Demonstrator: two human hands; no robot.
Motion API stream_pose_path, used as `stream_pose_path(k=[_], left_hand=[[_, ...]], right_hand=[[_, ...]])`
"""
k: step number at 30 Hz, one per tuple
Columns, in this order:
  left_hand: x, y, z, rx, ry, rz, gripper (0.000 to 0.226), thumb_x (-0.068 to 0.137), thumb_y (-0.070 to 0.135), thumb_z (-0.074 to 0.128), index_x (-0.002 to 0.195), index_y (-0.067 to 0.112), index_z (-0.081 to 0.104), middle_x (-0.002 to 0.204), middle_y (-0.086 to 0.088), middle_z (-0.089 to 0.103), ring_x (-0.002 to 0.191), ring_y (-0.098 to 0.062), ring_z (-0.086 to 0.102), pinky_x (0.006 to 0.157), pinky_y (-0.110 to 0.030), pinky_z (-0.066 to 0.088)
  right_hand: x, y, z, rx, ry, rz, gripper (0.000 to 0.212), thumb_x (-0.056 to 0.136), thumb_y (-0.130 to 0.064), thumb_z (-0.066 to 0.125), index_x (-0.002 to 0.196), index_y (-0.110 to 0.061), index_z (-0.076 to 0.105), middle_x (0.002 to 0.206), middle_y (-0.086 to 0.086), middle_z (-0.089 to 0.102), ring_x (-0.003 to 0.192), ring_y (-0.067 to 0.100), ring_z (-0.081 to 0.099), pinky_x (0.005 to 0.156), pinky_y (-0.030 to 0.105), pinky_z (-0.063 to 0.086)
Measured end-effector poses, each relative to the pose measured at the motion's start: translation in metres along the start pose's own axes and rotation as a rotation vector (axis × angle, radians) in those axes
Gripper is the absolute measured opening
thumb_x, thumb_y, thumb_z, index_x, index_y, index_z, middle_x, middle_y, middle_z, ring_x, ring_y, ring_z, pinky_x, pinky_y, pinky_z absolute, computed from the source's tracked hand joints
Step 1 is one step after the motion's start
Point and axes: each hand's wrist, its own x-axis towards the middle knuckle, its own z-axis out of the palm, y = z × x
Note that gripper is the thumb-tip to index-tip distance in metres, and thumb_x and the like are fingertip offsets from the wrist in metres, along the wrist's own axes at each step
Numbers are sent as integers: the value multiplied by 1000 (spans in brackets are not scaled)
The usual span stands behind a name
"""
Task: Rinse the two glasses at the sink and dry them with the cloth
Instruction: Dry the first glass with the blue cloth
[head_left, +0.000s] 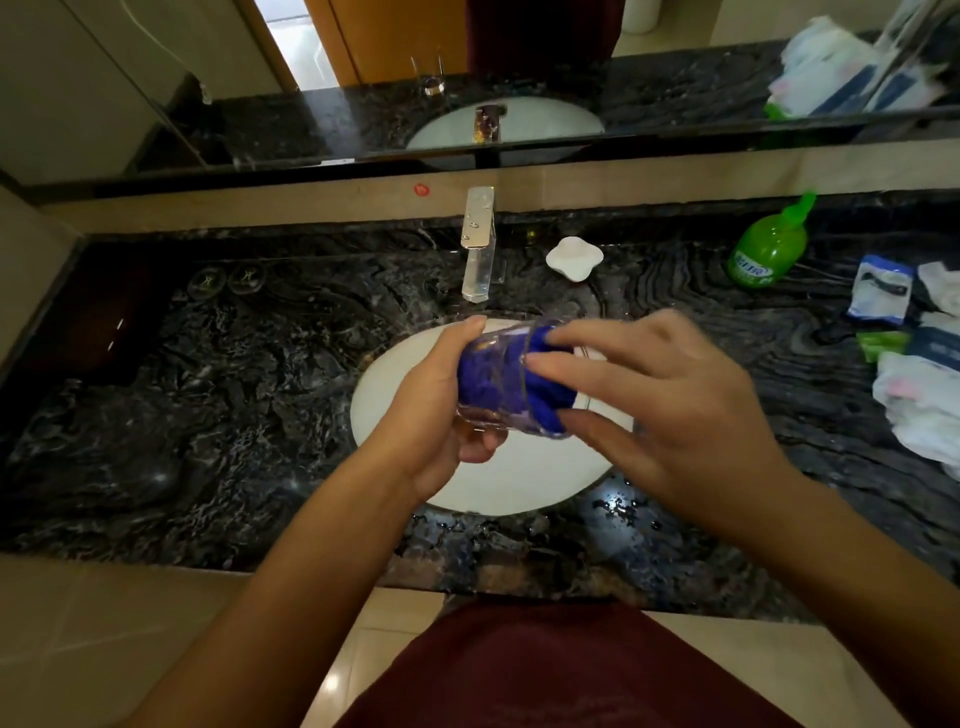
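My left hand (431, 410) grips a clear glass (498, 374) lying on its side above the white sink basin (519, 483). A blue cloth (545, 395) is stuffed inside the glass and bulges out of its mouth on the right. My right hand (670, 400) is at the mouth, its fingertips and thumb pinching the protruding cloth. A transparent rim, possibly a second glass (563, 313), shows just behind my right fingers. The mirror also reflects a standing glass (434, 78).
The chrome faucet (479, 244) stands behind the basin, with a white soap dish (574, 258) to its right. A green soap bottle (769, 244) and several packets and bags (914, 364) lie on the dark marble counter (208, 395) at the right. Water drops sit near the basin's front rim.
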Motion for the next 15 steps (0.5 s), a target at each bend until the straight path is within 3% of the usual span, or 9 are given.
stream_pose_path(k=[4, 8, 12, 15], left_hand=[[-5, -1, 2, 12, -28, 5, 40, 101, 45, 45, 97, 9, 63, 55, -7, 59, 35, -17, 45, 35, -15, 25], [-10, -2, 9, 35, 94, 31, 42, 100, 44, 48, 83, 9, 62, 54, -10, 59, 35, -18, 44, 34, -14, 24], [-12, -2, 15, 41, 227, 139, 35, 103, 41, 45, 80, 19, 59, 52, 2, 60, 38, -10, 48, 33, -17, 31], [-14, -3, 11, 257, 294, 301, 35, 103, 41, 42, 89, 16, 62, 68, -3, 67, 55, -9, 59, 45, -24, 45]], right_hand=[[7, -3, 0, 7, -96, -37, 42, 93, -39, 62, 134, -29, 65, 138, -12, 65, 82, 22, 64, 64, 36, 55], [6, -15, 10, 43, -19, 41, 37, 89, -33, 62, 124, -25, 71, 116, -10, 75, 87, 19, 73, 58, 34, 54], [9, -26, 33, 59, 61, 266, 31, 89, -31, 63, 115, -17, 72, 90, -1, 77, 70, 26, 69, 57, 36, 54], [12, -39, 35, 258, 43, 517, 31, 88, -36, 60, 110, -19, 73, 74, 0, 72, 59, 21, 62, 58, 38, 52]])
